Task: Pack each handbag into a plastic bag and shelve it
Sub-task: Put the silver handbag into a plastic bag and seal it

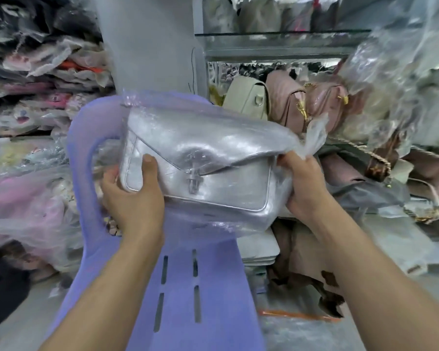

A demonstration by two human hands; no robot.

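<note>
The lower left corner of the silver handbag (200,158) is gripped by the left hand (134,198), with the thumb laid on the front face and the fingers curled round the edge. The right end is clasped by the right hand (302,184), and the gathered tail of the plastic bag (314,136) rises just above its knuckles. The handbag is held in the air between both hands, already wrapped in the clear film. Its flap and clasp are turned towards the camera and its long axis runs left to right. Below and behind it a purple plastic chair (203,287) is seen. The shelf (276,45), on which a cream handbag (247,100) and pink handbags (287,105) are stood, lies ahead and to the right. The right hand is therefore judged the nearer one, and the handbag would probably have to be carried rightward, right end leading. Whether the mouth of the plastic bag is properly closed cannot be told, as the film is too clear and crumpled. Most of each hand's fingers are hidden behind the handbag. No free slot on the shelf can be made out among the blurred wrapped stock.
</note>
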